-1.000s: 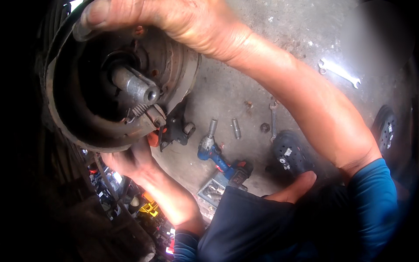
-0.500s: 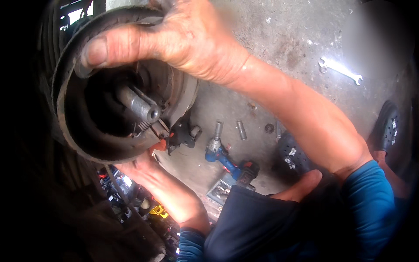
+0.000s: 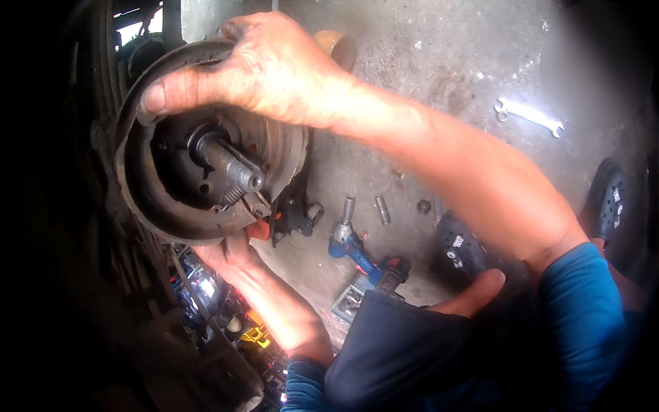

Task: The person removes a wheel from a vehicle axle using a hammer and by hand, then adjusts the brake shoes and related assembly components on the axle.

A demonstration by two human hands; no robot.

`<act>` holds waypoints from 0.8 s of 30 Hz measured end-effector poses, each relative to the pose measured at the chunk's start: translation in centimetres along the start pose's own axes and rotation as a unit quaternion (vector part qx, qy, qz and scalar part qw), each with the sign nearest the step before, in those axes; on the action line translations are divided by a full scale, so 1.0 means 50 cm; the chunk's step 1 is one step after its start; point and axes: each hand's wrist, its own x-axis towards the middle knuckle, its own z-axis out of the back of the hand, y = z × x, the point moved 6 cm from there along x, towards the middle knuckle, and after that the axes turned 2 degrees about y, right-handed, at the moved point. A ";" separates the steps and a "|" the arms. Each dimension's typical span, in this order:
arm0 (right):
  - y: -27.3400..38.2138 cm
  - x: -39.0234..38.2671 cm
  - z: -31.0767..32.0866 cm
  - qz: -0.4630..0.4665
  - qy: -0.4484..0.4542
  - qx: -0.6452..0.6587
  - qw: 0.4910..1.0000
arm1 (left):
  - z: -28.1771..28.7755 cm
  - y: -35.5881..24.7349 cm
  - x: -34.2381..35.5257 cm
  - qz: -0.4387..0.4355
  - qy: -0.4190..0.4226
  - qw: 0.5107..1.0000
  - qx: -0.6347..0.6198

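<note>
A dark round brake assembly (image 3: 141, 199) with curved shoes surrounds a metal spindle (image 3: 233, 168), with a coil spring (image 3: 231, 196) beside it. Over its upper rim is my right hand (image 3: 261, 69), closed on it, the thumb pressed along the curved inner edge. My left hand (image 3: 226, 257) reaches up against the underside of the assembly; its fingers are mostly hidden there. Beside that hand are an orange part (image 3: 259, 230) and a black bracket (image 3: 298, 216).
On the concrete floor lie a blue impact wrench (image 3: 357, 257), a loose socket (image 3: 382, 209), a tool tray (image 3: 347, 302), a nut (image 3: 424, 206) and a spanner (image 3: 528, 117). My shoes (image 3: 456, 244) flank my right forearm. Dark clutter (image 3: 199, 288) lines the left; a rusty cylinder (image 3: 336, 48) stands behind my right hand.
The brake assembly and both hands have shifted rightward in view. My right hand is lower than half a second ago in its thumb area. The rusty cylinder now shows behind it.
</note>
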 end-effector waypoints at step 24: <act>-0.022 0.005 -0.002 -0.016 0.017 -0.087 0.996 | 0.015 0.025 0.024 0.137 -0.028 0.971 -0.195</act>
